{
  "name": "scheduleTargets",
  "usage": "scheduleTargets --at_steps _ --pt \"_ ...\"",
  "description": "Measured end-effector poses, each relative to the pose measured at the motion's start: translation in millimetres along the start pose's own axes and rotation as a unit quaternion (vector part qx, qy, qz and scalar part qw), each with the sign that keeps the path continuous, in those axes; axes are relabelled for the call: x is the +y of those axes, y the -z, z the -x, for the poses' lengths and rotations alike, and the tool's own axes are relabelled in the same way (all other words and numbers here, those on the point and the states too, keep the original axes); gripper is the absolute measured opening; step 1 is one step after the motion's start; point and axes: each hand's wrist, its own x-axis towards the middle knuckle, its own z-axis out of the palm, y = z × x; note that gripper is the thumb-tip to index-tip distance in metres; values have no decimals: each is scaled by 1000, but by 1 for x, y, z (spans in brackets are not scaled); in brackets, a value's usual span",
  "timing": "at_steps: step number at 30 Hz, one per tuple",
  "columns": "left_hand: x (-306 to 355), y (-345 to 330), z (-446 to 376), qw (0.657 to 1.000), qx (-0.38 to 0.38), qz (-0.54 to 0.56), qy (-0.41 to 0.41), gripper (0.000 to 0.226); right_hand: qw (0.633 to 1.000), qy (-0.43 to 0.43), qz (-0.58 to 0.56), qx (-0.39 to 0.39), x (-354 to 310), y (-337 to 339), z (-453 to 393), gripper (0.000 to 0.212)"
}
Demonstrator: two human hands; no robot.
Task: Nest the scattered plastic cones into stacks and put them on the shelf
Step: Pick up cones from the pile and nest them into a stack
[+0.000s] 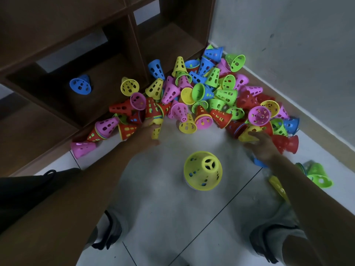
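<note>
Dozens of cones [201, 93] crowd the floor [172, 217] as our left hand [151, 131] grips a yellow cone [156, 128] and our right hand [263, 144] reaches, fingers loosely spread.

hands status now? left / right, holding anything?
Left hand: grips a yellow cone at the edge of the pile.
Right hand: open, fingers spread, reaching toward a yellow cone; motion-blurred, holding nothing visible.
</note>
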Motion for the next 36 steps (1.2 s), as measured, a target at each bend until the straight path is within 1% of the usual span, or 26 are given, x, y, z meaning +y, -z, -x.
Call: scheduleTargets --at_steps 1,2,4,5,6,7,8,10,11,14,17,19,21,23,25,26,28,31,33,36 --pt "1 1 -2 1000 4 -8 2 72 1000 0 -20 3 7 -2 -7 78" --pt "2 2 -3 1000 7 -12 4 72 1000 2 -30 8 11 -2 -12 71" --pt "-1 0 -7 1000 12 4 8 74 999 -10 -40 33 20 -4 -24 52" --pt "-3 -1 -8 1000 16 22 10 76 998 -16 -35 51 21 -3 -26 48" --pt "-4 -1 -8 999 16 37 12 77 998 -20 -23 62 3 0 -12 46" --pt "-6 -3 -8 999 10 39 12 78 997 -21 -9 74 2 0 -13 43" --pt "-7 -4 -7 1000 1 20 9 79 997 -19 1 79 -12 0 -2 38" --pt "-10 -7 -5 1000 -9 -13 4 80 997 -27 -14 68 -24 -4 7 32" --pt "-11 -9 -4 1000 -6 -11 9 79 997 -26 -34 58 -25 -7 8 32" --pt "-12 -14 0 1000 -7 0 17 63 998 -31 -43 17 -28 -17 17 23" --pt "-17 -25 9 998 -54 -15 36 42 998 -26 -60 5 -27 -26 21 15" --pt "-13 -38 18 997 -58 11 45 26 996 -25 -91 -2 -30 -27 24 14" --pt "-1 -46 25 999 -42 12 27 23 991 -31 -129 4 -34 -26 26 16" --pt "14 -45 28 1000 -5 16 3 22 986 -43 -162 13 -38 -21 30 22" --pt "27 -39 28 999 23 38 -22 16 981 -55 -185 13 -43 -13 36 25" --pt "33 -35 29 998 28 50 -34 15 982 -60 -178 11 -46 -9 39 25" --pt "45 -22 32 995 34 73 -60 15 983 -69 -172 11 -49 -3 45 27" --pt "63 2 40 987 56 113 -103 19 964 -96 -245 29 -49 1 54 32" --pt "78 21 48 978 74 155 -115 22 952 -108 -284 41 -50 6 62 31" --pt "103 53 63 963 117 210 -124 25 952 -102 -285 49 -54 14 74 26"
